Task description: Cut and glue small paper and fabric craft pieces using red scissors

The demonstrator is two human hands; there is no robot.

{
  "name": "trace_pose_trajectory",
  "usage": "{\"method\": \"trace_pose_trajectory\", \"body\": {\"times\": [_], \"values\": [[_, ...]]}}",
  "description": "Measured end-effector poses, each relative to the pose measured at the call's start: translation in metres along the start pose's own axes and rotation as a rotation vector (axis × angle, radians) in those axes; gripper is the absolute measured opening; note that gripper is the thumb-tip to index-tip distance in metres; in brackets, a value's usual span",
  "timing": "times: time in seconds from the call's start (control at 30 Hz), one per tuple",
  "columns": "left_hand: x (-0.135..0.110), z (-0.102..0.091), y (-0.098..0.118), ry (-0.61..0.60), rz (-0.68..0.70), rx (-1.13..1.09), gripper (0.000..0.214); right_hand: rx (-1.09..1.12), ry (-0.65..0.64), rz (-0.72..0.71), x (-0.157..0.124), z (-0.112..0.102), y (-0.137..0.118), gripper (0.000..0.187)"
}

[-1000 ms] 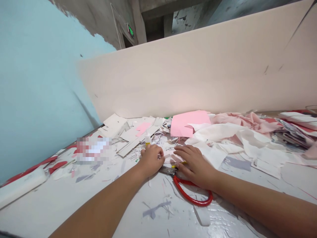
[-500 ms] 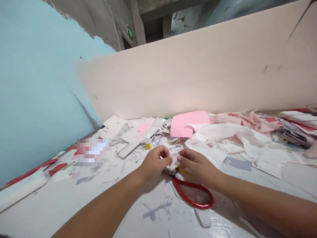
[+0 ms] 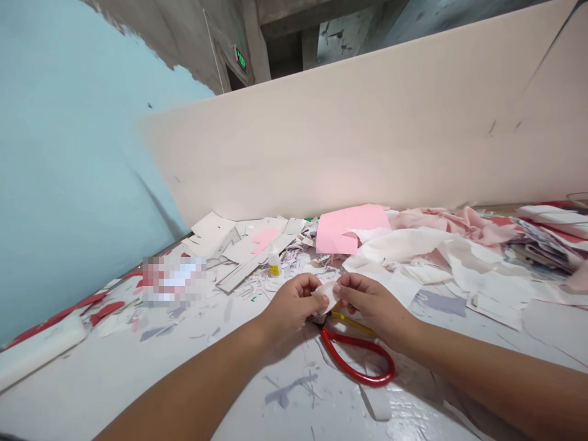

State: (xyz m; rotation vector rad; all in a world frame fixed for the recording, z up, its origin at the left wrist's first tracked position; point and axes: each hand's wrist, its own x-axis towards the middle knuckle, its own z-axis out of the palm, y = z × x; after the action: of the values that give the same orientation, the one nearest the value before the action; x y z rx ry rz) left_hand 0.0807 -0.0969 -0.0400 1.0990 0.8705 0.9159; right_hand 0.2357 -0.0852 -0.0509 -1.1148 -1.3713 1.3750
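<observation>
fig. 1: white paper scrap (image 3: 325,295) pinched between my left hand (image 3: 289,304) and right hand (image 3: 374,305), above the desk (image 3: 138,392).
detail: both grips closed on the scrap, long axis running between them, tilted up to the right; red-handled scissors (image 3: 356,342) lie just below; small squeeze bottle (image 3: 274,263) stands beyond, yellow label unreadable.

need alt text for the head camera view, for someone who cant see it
The left hand and right hand pinch a small white paper scrap above a paper-strewn white table, with red-handled scissors just below and a pink sheet beyond.
</observation>
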Motion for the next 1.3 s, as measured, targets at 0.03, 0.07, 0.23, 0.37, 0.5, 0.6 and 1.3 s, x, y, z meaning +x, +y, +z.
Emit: {"method": "trace_pose_trajectory", "body": {"times": [0.03,0.07,0.23,0.37,0.5,0.6,1.3], "values": [[0.0,0.0,0.0,0.006,-0.005,0.008,0.016,-0.037,0.002,-0.017,0.0,0.0,0.0,0.02],[0.0,0.0,0.0,0.024,-0.004,0.023,0.014,-0.087,0.013,-0.048,0.0,-0.001,-0.001,0.02],[0.01,-0.013,0.005,0.307,0.211,0.207,0.01,-0.721,-0.019,-0.216,-0.008,-0.006,-0.011,0.017],[0.019,-0.028,0.01,0.454,0.36,0.331,0.013,-1.197,-0.26,-0.141,-0.016,-0.009,-0.022,0.022],[0.023,-0.034,0.012,0.43,0.363,0.355,0.013,-1.315,-0.311,-0.039,-0.014,-0.011,-0.027,0.017],[0.018,-0.032,0.012,0.45,0.421,0.422,0.012,-1.348,-0.311,-0.07,-0.01,-0.016,-0.027,0.012],[0.011,-0.028,0.02,0.506,0.545,0.243,0.023,-0.052,-0.303,0.046,0.002,-0.02,-0.016,0.017]]}}
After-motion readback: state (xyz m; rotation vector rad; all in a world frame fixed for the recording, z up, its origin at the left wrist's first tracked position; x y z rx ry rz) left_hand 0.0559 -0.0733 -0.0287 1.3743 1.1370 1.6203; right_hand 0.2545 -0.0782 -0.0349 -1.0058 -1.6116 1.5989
